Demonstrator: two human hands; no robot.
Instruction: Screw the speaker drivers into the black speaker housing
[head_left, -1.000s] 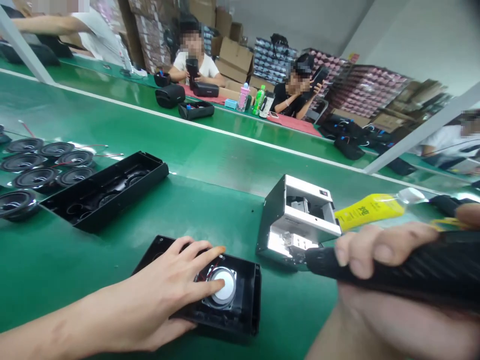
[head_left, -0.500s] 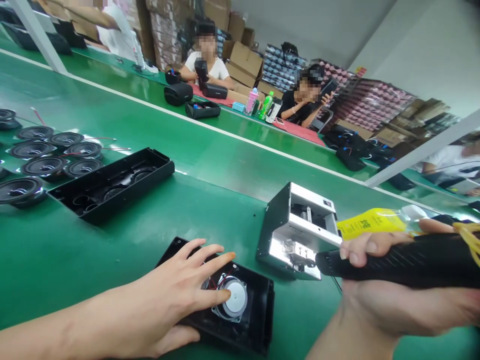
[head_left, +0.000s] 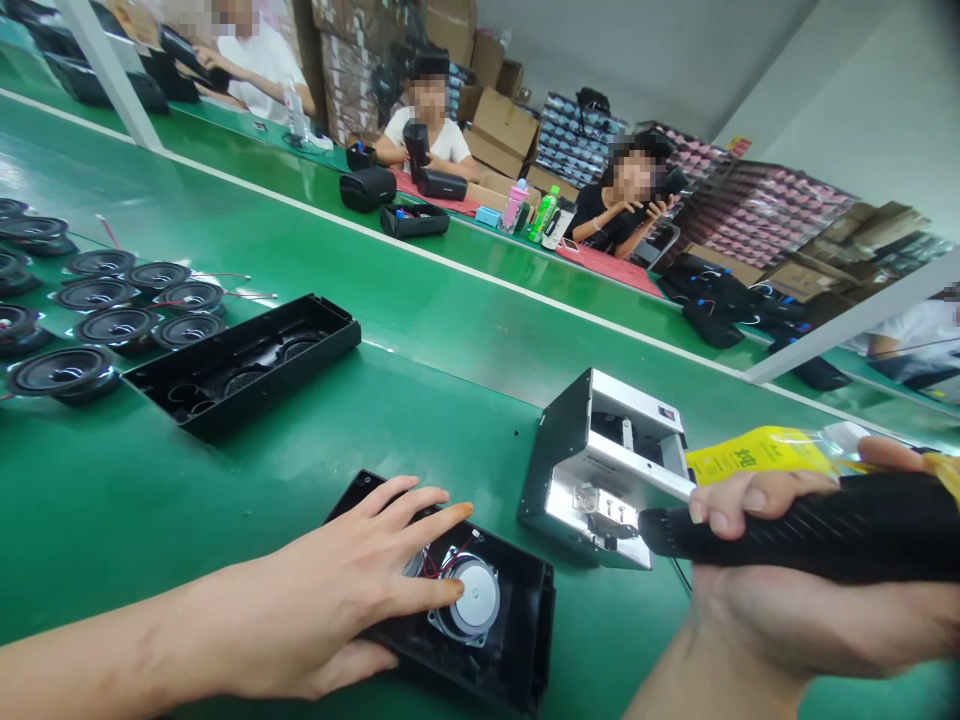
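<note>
Left hand (head_left: 330,600) is lying flat and spread, fingers pinning the round silver-backed speaker driver (head_left: 471,602) down in the open black plastic speaker housing (head_left: 517,640), not gripping anything. To do this well, I'd be keeping that pressure even so the driver is sitting square; its red and black wires are peeking out just beyond the fingertips. Right of that, the right hand (head_left: 780,590) is wrapped tight around the black textured electric screwdriver (head_left: 810,528), its tip pointing at the small silver metal screw feeder box (head_left: 600,465).
</note>
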